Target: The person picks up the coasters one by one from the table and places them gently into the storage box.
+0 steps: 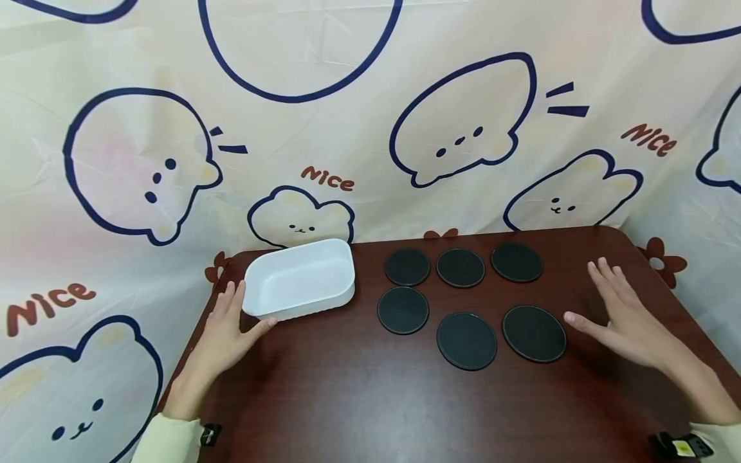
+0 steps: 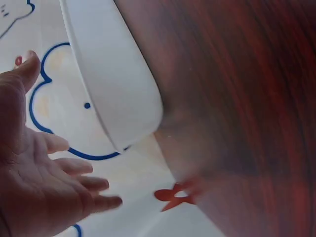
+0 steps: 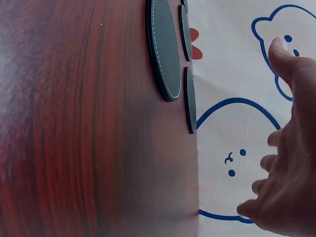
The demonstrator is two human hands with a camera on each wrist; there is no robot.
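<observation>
left hand (image 1: 224, 335): fingers spread, nothing gripped | white tray (image 1: 298, 281) is found just right of them, long axis directed away, left hand nearer | right hand (image 1: 629, 326): thumb spread from fingers, nothing gripped; nearest black disc (image 1: 534, 334) is found just left of thumb

White tub (image 2: 116, 74) pokes down from the top edge. Left hand (image 2: 47, 173) is off to the tub's left and lower, fingers apart, with a gap showing before the tub. Reddish-brown streaky counter (image 2: 247, 123) on the tub's right, pale cloth (image 2: 131, 217) with a blue-outlined cartoon (image 2: 64, 98) left of it, red flower print (image 2: 170, 195) below it.
</observation>
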